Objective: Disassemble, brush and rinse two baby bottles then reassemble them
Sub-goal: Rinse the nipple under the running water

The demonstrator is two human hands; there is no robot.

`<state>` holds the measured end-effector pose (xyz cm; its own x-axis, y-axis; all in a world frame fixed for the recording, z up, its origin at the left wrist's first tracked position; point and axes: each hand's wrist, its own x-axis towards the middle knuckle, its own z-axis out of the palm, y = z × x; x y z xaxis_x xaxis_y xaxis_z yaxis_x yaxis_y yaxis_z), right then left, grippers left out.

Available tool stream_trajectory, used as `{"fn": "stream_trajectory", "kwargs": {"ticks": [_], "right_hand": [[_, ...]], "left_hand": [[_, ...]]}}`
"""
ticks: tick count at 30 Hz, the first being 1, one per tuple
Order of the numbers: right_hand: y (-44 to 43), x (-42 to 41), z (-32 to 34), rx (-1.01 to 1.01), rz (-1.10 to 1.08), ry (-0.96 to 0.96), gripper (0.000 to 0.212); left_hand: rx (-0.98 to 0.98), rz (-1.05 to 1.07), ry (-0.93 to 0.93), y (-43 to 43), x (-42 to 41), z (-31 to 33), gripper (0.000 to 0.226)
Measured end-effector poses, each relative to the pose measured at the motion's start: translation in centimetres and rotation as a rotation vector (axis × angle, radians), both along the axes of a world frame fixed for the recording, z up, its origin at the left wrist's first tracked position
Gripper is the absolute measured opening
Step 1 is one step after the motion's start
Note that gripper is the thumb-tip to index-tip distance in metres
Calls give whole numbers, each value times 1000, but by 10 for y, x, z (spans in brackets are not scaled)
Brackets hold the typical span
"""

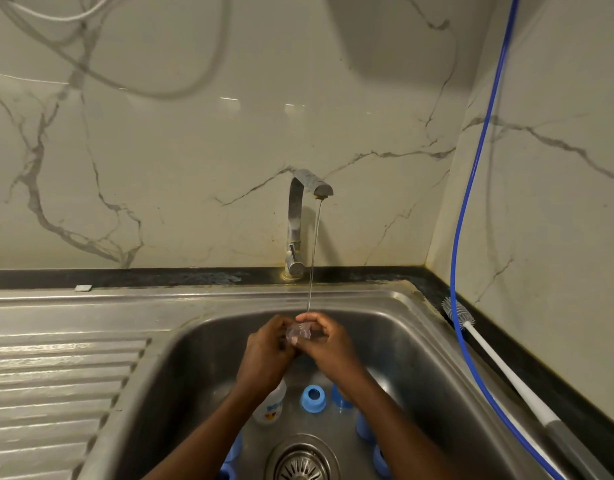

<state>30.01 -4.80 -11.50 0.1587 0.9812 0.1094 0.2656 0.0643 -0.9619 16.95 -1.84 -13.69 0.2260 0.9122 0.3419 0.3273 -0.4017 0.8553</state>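
My left hand (pixel 268 355) and my right hand (pixel 328 344) hold a clear silicone teat (pixel 298 332) together over the sink basin (pixel 412 358), under a thin stream of water from the tap (pixel 303 216). Fingers of both hands curl round the teat. Below my left wrist a clear bottle (pixel 272 405) with a printed label stands in the basin. A blue screw ring (pixel 313 399) sits on the basin floor, with other blue parts (pixel 341 398) beside it, partly hidden by my right forearm.
The drain strainer (pixel 301 460) lies at the basin's near end. More blue pieces (pixel 366 431) sit near the basin floor's right and left (pixel 233 452). A white-handled bottle brush (pixel 478 337) lies on the dark counter at the right, beside a blue hose (pixel 471 202). A ribbed draining board (pixel 56 382) is on the left.
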Motion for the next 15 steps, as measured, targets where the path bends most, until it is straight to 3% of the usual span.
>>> {"fn": "stream_trajectory", "kwargs": {"ticks": [5, 9, 13, 15], "right_hand": [[4, 2, 0, 95, -74, -22, 9], [2, 1, -4, 72, -3, -99, 22], [6, 4, -5, 64, -76, -170, 6], [7, 3, -2, 56, -68, -116, 3]], "left_hand": [[-28, -13, -38, 0, 2, 2, 19], [-90, -11, -128, -2, 1, 5, 18], [-160, -49, -239, -3, 5, 7, 17], [-235, -92, -335, -3, 5, 10, 18]]}}
